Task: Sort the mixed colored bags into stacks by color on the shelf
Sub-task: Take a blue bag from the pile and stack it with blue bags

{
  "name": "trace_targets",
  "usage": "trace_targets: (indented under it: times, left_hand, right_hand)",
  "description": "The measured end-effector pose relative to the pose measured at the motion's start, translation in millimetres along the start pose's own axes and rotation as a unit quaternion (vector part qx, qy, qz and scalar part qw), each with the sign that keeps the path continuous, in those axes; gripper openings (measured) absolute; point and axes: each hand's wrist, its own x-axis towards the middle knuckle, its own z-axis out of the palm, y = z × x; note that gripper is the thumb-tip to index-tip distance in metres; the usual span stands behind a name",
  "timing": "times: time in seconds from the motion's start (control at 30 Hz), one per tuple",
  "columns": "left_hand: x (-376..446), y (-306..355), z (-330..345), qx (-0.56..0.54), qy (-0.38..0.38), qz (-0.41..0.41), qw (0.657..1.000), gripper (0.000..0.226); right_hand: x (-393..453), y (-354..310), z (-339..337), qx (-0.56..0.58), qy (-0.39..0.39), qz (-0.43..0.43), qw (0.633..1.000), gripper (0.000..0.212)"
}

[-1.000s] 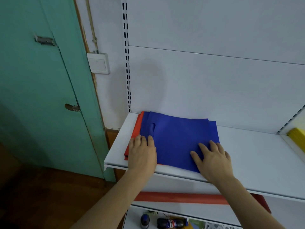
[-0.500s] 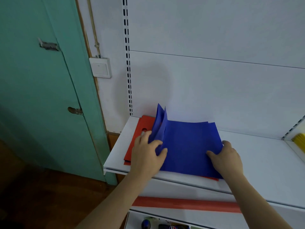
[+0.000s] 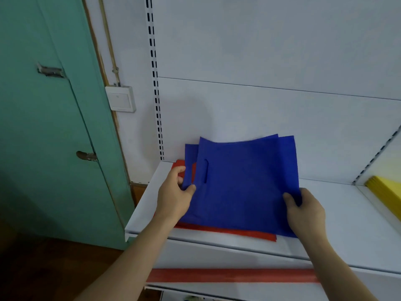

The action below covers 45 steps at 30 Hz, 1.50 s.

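A few blue bags (image 3: 243, 181) are tilted up off the white shelf (image 3: 347, 222), their far edges raised toward the back panel. My left hand (image 3: 173, 196) pinches their left edge near the handle slot. My right hand (image 3: 303, 211) grips their right front corner. Red bags (image 3: 227, 231) lie flat underneath, showing along the front edge and at the back left corner. Yellow bags (image 3: 384, 190) sit at the far right of the shelf, partly cut off by the frame.
A green door (image 3: 50, 127) stands to the left, with a white wall switch (image 3: 120, 98) beside it. A red price strip (image 3: 232, 275) runs along the lower shelf's front. The shelf's perforated upright (image 3: 155, 83) rises at the back left.
Both hands went from resting flat on the blue bags to gripping their edges. The blue bags have been lifted and tilted up, uncovering more of the red bags beneath.
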Motion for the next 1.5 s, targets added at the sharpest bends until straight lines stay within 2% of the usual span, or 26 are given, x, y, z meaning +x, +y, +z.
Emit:
trace_targets:
  times: [0.1, 0.17, 0.2, 0.27, 0.3, 0.4, 0.5, 0.57, 0.73, 0.77, 0.87, 0.93, 1.0, 1.1, 1.2, 1.37, 1.5]
  left_hand:
    - [6, 7, -4, -0.081, 0.006, 0.056, 0.995, 0.062]
    - [11, 13, -6, -0.126, 0.003, 0.075, 0.989, 0.067]
    - [12, 16, -5, -0.142, -0.002, 0.077, 0.987, 0.064]
    - [12, 22, 2, -0.154, -0.008, 0.079, 0.985, 0.040]
    - [9, 26, 6, -0.151, -0.006, 0.078, 0.985, 0.029]
    - [4, 30, 15, -0.126, 0.021, 0.072, 0.989, 0.030]
    - [2, 29, 19, -0.098, -0.017, 0.084, 0.991, 0.021]
    - [4, 26, 21, -0.056, -0.027, 0.086, 0.994, 0.024]
    - [11, 21, 25, -0.011, 0.062, 0.085, 0.994, 0.010]
    - [10, 24, 25, -0.019, 0.074, 0.088, 0.993, 0.008]
    - [2, 33, 29, -0.043, 0.105, 0.102, 0.988, 0.037]
    - [-1, 39, 36, -0.043, 0.097, 0.106, 0.989, 0.051]
    - [-3, 43, 45, -0.040, 0.080, 0.141, 0.986, 0.049]
    - [-3, 55, 64, -0.020, 0.071, 0.237, 0.969, 0.036]
    - [-11, 66, 87, -0.040, 0.018, 0.274, 0.961, 0.035]
    - [-35, 80, 126, -0.057, -0.066, 0.290, 0.953, 0.036]
    - [-64, 101, 161, -0.089, -0.117, 0.294, 0.945, 0.036]
  right_hand:
    - [-4, -10, -13, 0.090, 0.051, -0.012, 0.995, 0.014]
    - [-7, -18, -18, 0.154, 0.077, -0.013, 0.985, 0.019]
    - [-9, -22, -20, 0.176, 0.081, -0.018, 0.981, 0.025]
    - [-14, -25, -19, 0.197, 0.065, -0.025, 0.978, 0.028]
    - [-16, -23, -17, 0.198, 0.048, -0.029, 0.978, 0.023]
    - [-19, -12, -9, 0.202, 0.012, -0.025, 0.979, 0.009]
    - [-16, -8, -10, 0.172, 0.023, -0.023, 0.984, 0.017]
    - [-12, -9, -14, 0.169, 0.048, -0.021, 0.984, 0.023]
    - [-11, -5, -24, 0.195, 0.107, -0.013, 0.975, 0.047]
    - [-12, -3, -26, 0.190, 0.111, -0.025, 0.975, 0.047]
    - [-17, 3, -33, 0.134, 0.120, -0.089, 0.980, 0.036]
    - [-22, 9, -39, 0.088, 0.126, -0.127, 0.980, 0.034]
    - [-28, 16, -49, 0.063, 0.134, -0.125, 0.981, 0.035]
    - [-41, 26, -70, 0.014, 0.167, -0.113, 0.979, 0.037]
    - [-63, 38, -97, -0.021, 0.214, -0.078, 0.974, 0.041]
    - [-115, 58, -133, -0.123, 0.250, -0.032, 0.960, 0.053]
    - [-159, 71, -164, -0.162, 0.284, 0.030, 0.945, 0.057]
